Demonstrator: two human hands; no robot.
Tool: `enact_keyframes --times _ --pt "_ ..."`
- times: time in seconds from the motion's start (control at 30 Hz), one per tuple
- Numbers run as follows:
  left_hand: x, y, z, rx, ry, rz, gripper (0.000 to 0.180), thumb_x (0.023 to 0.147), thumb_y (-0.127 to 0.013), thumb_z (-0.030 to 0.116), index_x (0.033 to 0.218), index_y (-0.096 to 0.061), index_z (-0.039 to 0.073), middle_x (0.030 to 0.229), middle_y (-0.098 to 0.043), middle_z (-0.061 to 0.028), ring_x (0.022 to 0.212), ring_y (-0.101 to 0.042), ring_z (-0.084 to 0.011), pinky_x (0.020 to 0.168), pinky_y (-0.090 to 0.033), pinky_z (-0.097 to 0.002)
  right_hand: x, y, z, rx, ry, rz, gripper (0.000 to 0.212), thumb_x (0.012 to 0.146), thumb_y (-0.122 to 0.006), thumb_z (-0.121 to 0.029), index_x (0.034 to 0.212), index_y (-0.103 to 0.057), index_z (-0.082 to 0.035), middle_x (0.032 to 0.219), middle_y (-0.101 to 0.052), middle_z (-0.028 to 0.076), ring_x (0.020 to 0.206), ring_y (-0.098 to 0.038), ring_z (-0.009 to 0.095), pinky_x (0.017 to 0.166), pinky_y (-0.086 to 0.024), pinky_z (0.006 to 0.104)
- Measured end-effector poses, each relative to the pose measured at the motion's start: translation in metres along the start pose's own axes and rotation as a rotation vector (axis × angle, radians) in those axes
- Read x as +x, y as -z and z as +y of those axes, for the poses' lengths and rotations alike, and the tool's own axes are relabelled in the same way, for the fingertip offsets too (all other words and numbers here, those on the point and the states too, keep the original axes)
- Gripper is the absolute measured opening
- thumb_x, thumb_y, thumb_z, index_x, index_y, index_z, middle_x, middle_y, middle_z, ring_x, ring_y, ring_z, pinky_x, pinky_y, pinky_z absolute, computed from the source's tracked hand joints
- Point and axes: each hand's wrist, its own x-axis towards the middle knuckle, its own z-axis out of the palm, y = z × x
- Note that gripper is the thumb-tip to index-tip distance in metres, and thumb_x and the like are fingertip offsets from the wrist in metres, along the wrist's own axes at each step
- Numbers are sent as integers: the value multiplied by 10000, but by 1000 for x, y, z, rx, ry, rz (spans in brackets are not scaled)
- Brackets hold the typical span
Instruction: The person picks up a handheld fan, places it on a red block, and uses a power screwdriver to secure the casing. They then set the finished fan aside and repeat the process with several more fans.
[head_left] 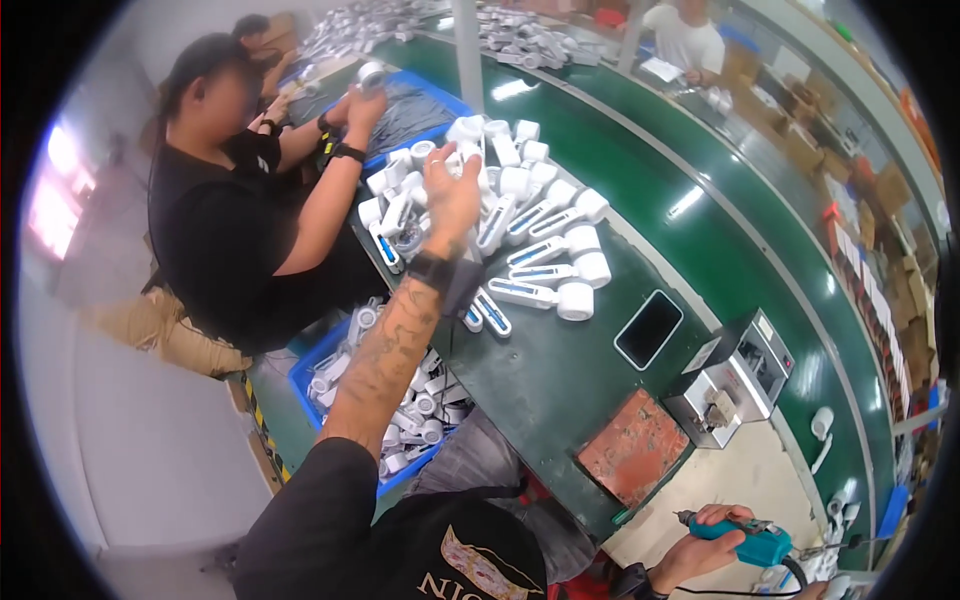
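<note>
My left hand (453, 195) reaches over a heap of white plastic housings (540, 292) with round heads and slotted handles, several showing a blue strip. Its fingers are apart at the heap's edge; I cannot see them gripping a piece. A dark band circles that wrist. At the lower right, my right hand (705, 553) is wrapped round a teal electric screwdriver (765, 545), whose tip points left. From its rear runs a black cord. A reddish worn block (634, 446) lies on the green worktable (530, 385) between my hands.
A phone (649, 330) and a metal box-shaped device (732, 380) stand along the right side of the table. Below left is a blue crate (305, 372) of white housings. A co-worker (215, 200) at the left holds a white piece. Beyond runs a green conveyor (640, 165).
</note>
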Motion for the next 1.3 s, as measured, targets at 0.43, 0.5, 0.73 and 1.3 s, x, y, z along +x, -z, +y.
enact_keyframes --times 0.43,0.5,0.73,1.3 --pt "-199 41 168 -1725 -288 -1308 958 779 -619 757 1301 -428 -24 996 -649 -203 929 -595 -317 804 -448 -394 8 -11 4 -172 13 -12 649 936 -523 -632 1032 -491 9 693 -450 54 618 -474 150 568 -411 271" --pt "-191 46 173 -1691 -267 -1429 851 788 -615 757 1234 -507 39 929 -653 -192 940 -560 -345 812 -418 -428 7 -15 1 -176 9 -39 639 950 -506 -621 1033 -486 12 704 -463 73 625 -482 165 570 -436 282" --pt "-194 62 175 -1611 -322 -1399 672 792 -633 740 1024 -626 109 918 -614 -160 931 -515 -347 790 -386 -478 4 -21 -11 -279 59 -7 610 980 -481 -581 922 -484 26 710 -493 114 605 -493 202 585 -460 312" --pt "-185 65 178 -1772 -279 -1307 823 790 -720 607 1043 -660 -174 1217 -625 -214 1055 -509 -281 787 -491 -298 19 -51 5 -108 33 58 644 895 -614 -609 1011 -501 14 699 -435 44 626 -458 134 583 -378 263"
